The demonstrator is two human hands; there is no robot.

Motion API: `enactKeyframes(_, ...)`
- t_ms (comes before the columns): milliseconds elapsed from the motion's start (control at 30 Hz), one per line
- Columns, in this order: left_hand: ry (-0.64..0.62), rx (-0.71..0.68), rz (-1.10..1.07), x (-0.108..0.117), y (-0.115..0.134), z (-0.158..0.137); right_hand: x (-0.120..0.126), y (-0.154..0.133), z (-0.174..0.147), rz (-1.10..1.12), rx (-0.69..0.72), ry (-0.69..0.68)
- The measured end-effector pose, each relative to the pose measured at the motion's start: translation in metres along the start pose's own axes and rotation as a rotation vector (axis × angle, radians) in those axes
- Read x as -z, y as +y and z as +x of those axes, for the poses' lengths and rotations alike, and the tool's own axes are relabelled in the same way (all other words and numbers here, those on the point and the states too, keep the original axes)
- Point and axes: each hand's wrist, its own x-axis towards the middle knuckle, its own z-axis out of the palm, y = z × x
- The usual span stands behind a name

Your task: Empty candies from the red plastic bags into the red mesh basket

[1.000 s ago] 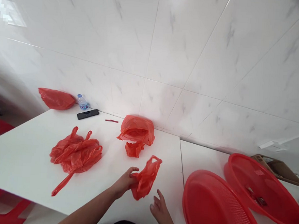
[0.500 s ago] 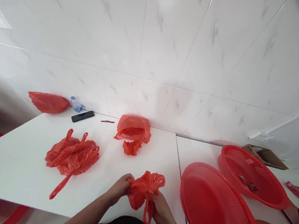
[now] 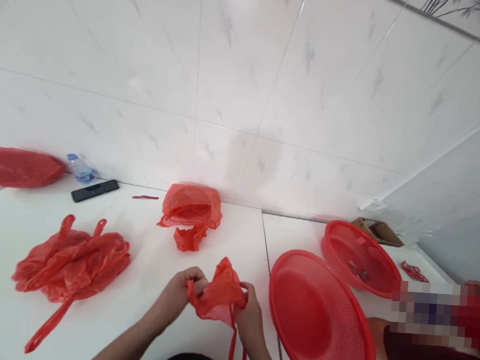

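Head view shows my two hands over the white table point(image 3: 147, 267), both on one thin red bag point(image 3: 219, 291). My left hand point(image 3: 177, 291) is nearly closed, with its fingers and thumb pinching the left edge of the bag. My right hand point(image 3: 251, 315) is curled around the other side, thumb and fingers bent in on it. The bag is between my hands, close to me, with its top bunched up and one long loop point(image 3: 232, 350) hanging down by my right hand. Off to my left lies a messy heap of red bags point(image 3: 73, 270). Straight ahead, by the wall, sits a puffy red bag point(image 3: 193, 201), and just in front of it is a small crumpled red piece point(image 3: 188, 239). Left of those are a thin red strip point(image 3: 145, 197), a black phone point(image 3: 95, 190) and a bottle with a blue cap point(image 3: 80, 170), which is just beside a big red bag point(image 3: 19, 167). To my right is a red basket point(image 3: 305, 310), and behind it a second red basket point(image 3: 340, 242) with small things in it that I can't make out.
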Motion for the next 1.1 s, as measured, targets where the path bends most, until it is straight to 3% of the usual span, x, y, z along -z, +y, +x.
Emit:
enactKeyframes(100,-0.221,0.079,-0.26,0.034,0.017,-0.011,0.02,0.026,0.003,-0.058,-0.018,0.079)
enactKeyframes(167,-0.401,0.151,-0.247,0.057,0.026,-0.021,0.031,0.043,0.003,-0.08,-0.022,0.05)
enactKeyframes(233,-0.473,0.186,-0.246,0.072,0.031,-0.027,0.037,0.055,0.002,-0.083,-0.053,0.007)
enactKeyframes(300,-0.409,0.164,-0.353,0.075,0.03,-0.027,0.038,0.061,-0.001,-0.043,-0.104,-0.034)
enactKeyframes(367,-0.264,0.113,-0.499,0.071,0.027,-0.023,0.036,0.063,-0.003,0.046,-0.147,-0.072)
enactKeyframes(433,-0.171,0.074,-0.523,0.064,0.024,-0.016,0.037,0.062,-0.005,0.176,-0.182,-0.074)
enactKeyframes(667,-0.121,0.069,0.228,0.051,0.003,0.003,0.066,0.047,-0.001,0.746,-0.346,-0.062)
enactKeyframes(733,-0.174,0.121,0.114,0.048,-0.003,0.003,0.073,0.038,0.003,0.897,-0.32,-0.039)
enactKeyframes(833,-0.157,0.185,-0.404,0.04,-0.004,0.002,0.076,0.024,0.006,0.941,-0.305,-0.034)
enactKeyframes(933,0.013,0.239,-0.742,0.032,-0.002,0.005,0.074,0.017,0.0,0.967,-0.347,-0.131)
enactKeyframes(1033,0.186,0.271,-0.801,0.029,-0.001,0.011,0.069,0.034,-0.013,0.9,-0.4,-0.271)
enactKeyframes(1100,0.331,0.278,-0.797,0.03,-0.001,0.015,0.067,0.061,-0.023,0.763,-0.516,-0.266)
